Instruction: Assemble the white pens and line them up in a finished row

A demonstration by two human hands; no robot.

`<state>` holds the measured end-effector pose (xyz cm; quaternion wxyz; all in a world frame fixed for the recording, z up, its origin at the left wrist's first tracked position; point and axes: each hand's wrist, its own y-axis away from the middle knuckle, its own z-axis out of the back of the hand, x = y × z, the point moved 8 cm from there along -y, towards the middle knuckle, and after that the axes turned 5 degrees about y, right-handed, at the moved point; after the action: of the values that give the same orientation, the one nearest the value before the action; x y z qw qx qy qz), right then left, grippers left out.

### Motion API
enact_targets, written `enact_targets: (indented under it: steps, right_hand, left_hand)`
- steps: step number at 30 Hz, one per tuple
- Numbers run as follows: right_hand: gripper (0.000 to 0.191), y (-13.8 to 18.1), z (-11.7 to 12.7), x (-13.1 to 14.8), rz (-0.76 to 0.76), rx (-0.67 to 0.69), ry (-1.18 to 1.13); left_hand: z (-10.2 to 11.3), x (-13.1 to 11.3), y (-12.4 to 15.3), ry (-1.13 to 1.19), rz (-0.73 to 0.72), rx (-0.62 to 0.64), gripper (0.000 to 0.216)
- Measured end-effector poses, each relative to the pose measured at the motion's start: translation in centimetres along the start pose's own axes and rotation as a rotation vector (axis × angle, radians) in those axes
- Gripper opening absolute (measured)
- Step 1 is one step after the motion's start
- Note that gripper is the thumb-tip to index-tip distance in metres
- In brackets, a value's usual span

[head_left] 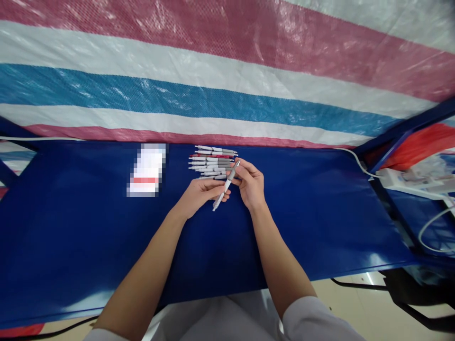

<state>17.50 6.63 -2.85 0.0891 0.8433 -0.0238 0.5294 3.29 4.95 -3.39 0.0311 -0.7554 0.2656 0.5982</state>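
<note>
Between my two hands is a white pen (226,187) with a grey grip, tilted with its tip up and to the right. My left hand (199,195) pinches the white barrel near its lower part. Closed on the grey end near the tip is my right hand (251,183). Just behind the hands, several pens (211,161) lie side by side on the blue table, mostly white with grey grips. One of them is a red pen (209,156). My fingers partly cover the nearest pens of the row.
A blurred-out white rectangle with a red band (145,170) lies left of the pens on the blue table (88,227). Behind rises a striped plastic sheet (213,61). At the right are a white power strip (408,182), a cable (355,158) and a blue frame post.
</note>
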Motion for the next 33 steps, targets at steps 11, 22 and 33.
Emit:
enact_targets:
  steps: [11, 22, 33]
  right_hand:
    - [0.028, -0.2, 0.4, -0.1, 0.047, -0.095, 0.049]
    - [0.025, 0.3, -0.6, 0.1, 0.018, 0.031, -0.017]
    - [0.030, -0.2, 0.8, -0.4, 0.016, -0.115, 0.013]
  left_hand:
    - [0.8, -0.6, -0.2, -0.237, -0.178, -0.131, 0.028]
    - [0.0, 0.0, -0.1, -0.016, 0.006, 0.039, 0.031]
    - [0.7, -0.7, -0.3, -0.310, -0.186, -0.134, 0.029]
